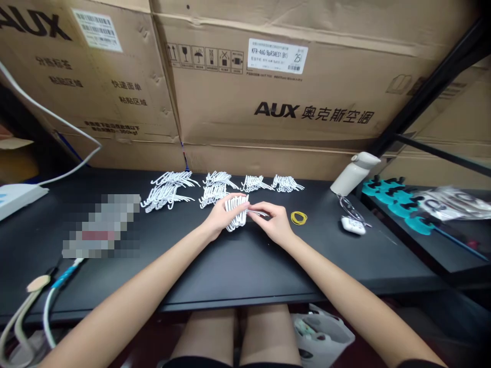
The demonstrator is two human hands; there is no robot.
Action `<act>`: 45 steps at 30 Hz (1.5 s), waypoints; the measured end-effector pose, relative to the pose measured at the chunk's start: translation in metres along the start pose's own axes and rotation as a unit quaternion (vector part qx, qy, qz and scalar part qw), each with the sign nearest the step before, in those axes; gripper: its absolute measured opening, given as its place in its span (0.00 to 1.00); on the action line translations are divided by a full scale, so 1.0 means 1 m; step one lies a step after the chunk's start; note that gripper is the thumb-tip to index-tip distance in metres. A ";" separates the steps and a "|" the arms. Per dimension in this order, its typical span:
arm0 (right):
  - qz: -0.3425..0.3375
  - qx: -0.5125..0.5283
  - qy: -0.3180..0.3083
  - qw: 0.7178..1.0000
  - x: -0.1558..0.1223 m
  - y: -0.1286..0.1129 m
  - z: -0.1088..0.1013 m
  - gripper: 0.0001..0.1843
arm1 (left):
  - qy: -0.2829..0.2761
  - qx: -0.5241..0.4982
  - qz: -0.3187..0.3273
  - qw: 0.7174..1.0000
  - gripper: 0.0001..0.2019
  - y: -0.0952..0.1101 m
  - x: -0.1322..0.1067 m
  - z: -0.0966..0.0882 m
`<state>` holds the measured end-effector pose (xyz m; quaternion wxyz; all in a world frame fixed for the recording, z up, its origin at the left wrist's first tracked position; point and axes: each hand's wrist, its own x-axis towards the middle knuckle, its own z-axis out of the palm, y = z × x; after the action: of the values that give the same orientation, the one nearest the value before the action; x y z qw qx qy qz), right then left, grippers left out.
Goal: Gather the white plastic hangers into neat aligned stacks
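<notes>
My left hand [220, 217] is wrapped round a bundle of white wire hooks [237, 217], held together side by side above the table. Right beside it, my right hand [276, 221] pinches the thin end of a white hook [260, 212] between thumb and fingers; the rest of that piece is partly hidden. Behind my hands, several piles of similar hooks [164, 197] lie in rows on the black table. A few yellow rubber bands [298, 218] rest to the right of my right hand.
Large cardboard boxes [230, 117] stand along the back. On the right are a white bottle [355, 174], a white earphone case [353, 225] and teal items [399, 204]. A pixelated device [103, 225] with a cable lies left. The table's front edge [245, 301] is near my legs.
</notes>
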<state>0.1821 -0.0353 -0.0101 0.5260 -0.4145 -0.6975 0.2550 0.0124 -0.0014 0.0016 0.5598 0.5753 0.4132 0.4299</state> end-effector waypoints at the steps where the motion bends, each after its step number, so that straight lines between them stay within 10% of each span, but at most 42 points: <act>1: -0.005 -0.002 0.000 1.000 0.000 0.000 0.000 0.09 | 0.001 -0.006 0.000 1.000 0.24 -0.001 0.001 0.000; 45: -0.141 -0.047 0.004 0.989 0.001 -0.003 0.001 0.04 | -0.006 -0.144 -0.114 0.983 0.19 0.008 -0.001 0.002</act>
<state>0.1806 -0.0359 -0.0077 0.5392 -0.3371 -0.7584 0.1431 0.0144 -0.0030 0.0092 0.6851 0.4402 0.4062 0.4145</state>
